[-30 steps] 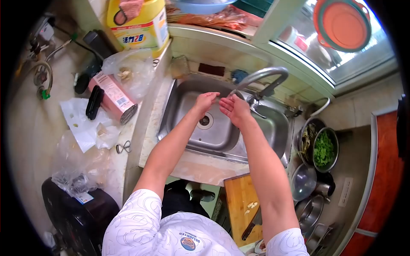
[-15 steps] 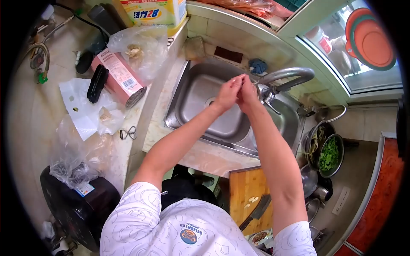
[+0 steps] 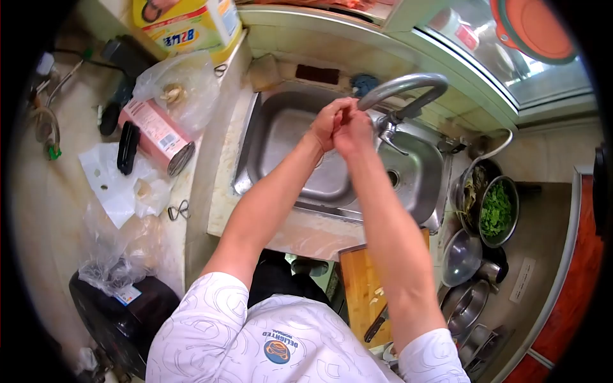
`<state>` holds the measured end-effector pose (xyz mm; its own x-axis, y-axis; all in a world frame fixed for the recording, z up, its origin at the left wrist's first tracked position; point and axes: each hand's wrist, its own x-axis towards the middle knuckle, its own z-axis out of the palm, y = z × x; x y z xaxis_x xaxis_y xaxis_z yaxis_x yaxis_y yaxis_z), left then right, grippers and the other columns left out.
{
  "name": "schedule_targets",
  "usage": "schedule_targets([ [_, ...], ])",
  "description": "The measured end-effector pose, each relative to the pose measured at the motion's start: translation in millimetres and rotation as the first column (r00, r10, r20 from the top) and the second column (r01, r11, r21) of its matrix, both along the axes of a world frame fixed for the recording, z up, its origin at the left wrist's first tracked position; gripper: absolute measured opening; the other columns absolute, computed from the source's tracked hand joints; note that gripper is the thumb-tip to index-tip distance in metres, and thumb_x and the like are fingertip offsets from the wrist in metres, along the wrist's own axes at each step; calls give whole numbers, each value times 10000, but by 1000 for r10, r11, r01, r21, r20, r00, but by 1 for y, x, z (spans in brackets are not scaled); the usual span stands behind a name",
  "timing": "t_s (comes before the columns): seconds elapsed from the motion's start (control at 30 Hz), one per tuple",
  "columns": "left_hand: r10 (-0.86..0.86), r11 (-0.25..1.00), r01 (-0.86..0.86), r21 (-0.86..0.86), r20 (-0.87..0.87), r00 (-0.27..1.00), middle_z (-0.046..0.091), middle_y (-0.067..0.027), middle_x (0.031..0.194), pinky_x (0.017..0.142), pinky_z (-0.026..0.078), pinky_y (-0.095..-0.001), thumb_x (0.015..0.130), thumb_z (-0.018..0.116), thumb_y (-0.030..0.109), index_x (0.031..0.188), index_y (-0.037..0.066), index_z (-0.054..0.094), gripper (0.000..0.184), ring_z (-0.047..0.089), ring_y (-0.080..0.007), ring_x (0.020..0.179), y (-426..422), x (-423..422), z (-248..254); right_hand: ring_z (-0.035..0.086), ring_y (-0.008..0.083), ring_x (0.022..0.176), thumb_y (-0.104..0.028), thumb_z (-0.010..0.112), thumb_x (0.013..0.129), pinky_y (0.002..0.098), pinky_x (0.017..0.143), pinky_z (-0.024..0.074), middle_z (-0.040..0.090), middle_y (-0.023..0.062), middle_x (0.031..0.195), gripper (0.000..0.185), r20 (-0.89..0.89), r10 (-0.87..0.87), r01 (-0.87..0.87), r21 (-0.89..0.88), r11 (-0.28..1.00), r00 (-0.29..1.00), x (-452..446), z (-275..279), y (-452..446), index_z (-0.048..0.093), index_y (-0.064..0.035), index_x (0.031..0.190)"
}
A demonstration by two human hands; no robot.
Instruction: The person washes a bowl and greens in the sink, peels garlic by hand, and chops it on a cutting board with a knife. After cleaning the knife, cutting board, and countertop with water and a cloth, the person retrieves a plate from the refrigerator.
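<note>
Over the steel sink (image 3: 250, 159), my left hand (image 3: 329, 122) and my right hand (image 3: 355, 133) are pressed together just below the end of the curved faucet (image 3: 418, 82). The fingers of both are curled in against the other hand. Whatever lies between the palms, if anything, is hidden. I cannot make out whether water is running. The faucet's lever (image 3: 397, 145) sits to the right of my hands. Behind the sink, on its ledge, are a blue cloth (image 3: 364, 84) and a dark red-brown block (image 3: 317, 75).
On the left counter lie a pink box (image 3: 156, 134), plastic bags (image 3: 115, 239) and scissors (image 3: 179, 210). A yellow detergent container (image 3: 185, 32) stands behind. To the right are a bowl of green leaves (image 3: 497, 210) and several metal bowls. A knife (image 3: 377, 327) rests on the cutting board (image 3: 357, 281).
The view has shifted, so most things sit further left in it. My hands stay joined over the sink, with the fingers folded closer and slightly nearer to me.
</note>
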<state>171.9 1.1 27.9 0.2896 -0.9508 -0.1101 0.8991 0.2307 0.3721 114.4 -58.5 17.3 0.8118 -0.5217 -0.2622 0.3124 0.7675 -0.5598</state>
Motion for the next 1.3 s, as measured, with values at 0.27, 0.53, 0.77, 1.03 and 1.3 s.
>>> schedule_targets([
  [0.27, -167, 744, -177, 644, 436, 884, 646, -105, 959, 785, 490, -337, 839, 612, 265, 953, 73, 669, 231, 615, -231, 863, 22, -35, -72, 560, 348, 947, -246, 593, 836, 411, 811, 450, 574, 212, 1063, 247, -292, -691, -532, -832, -156, 661, -88, -7, 48, 641, -21, 925],
  [0.53, -652, 522, -652, 551, 750, 112, 608, -154, 1143, 910, 420, -337, 814, 611, 321, 1057, 68, 670, 356, 566, -276, 1057, 98, 0, -84, 597, 414, 680, -265, 534, 863, 485, 614, 459, 605, 222, 706, 316, -478, -778, -600, -782, 167, 407, -130, -6, -81, 645, -7, 719],
  [0.77, -174, 813, -329, 480, 740, 649, 636, -32, 1060, 798, 455, -250, 933, 512, 315, 1124, 92, 631, 317, 581, -109, 965, 72, -40, 39, 570, 365, 804, -145, 555, 766, 438, 681, 456, 585, 191, 776, 135, -373, -471, -180, -897, 405, 799, -66, 31, 58, 614, -25, 747],
  [1.03, -470, 874, -467, 134, 471, -746, 640, -124, 1065, 866, 435, -384, 847, 578, 162, 1039, 49, 642, 232, 587, -257, 1001, 125, -44, -40, 532, 338, 1011, -178, 557, 803, 447, 828, 440, 561, 164, 1067, 273, -691, -502, -655, -700, 284, 520, -187, 23, 141, 604, -35, 1031],
  [1.3, -207, 954, 161, 254, 942, -263, 605, -152, 792, 696, 470, -421, 762, 659, 167, 821, 32, 635, 149, 580, -339, 789, 138, -265, 0, 548, 365, 859, -227, 571, 857, 438, 713, 468, 547, 180, 926, 347, -648, -751, -623, -538, 567, -124, -477, 38, 228, 550, -1, 1120],
])
